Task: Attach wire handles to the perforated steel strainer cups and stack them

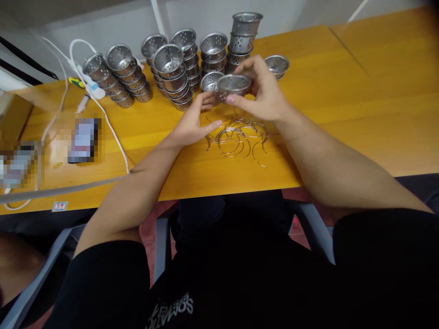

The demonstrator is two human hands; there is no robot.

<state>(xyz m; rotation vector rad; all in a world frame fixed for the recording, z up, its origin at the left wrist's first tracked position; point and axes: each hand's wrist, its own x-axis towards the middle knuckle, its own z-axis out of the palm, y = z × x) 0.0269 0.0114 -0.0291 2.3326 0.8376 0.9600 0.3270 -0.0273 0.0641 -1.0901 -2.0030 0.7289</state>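
My right hand (262,91) grips a small perforated metal cup (234,86) held above the yellow wooden table (343,105). My left hand (194,121) is just left of it, fingers stretched toward the cup's side and touching it lightly. Below both hands lies a loose pile of curved wire handles (236,137). Another single cup (210,81) stands right behind the held one.
Several stacks of the same metal cups (173,75) stand along the table's far side, and one single cup (277,65) to the right. A white power strip with cables (91,84) and blurred-out items (84,139) lie at left. Chair frame below.
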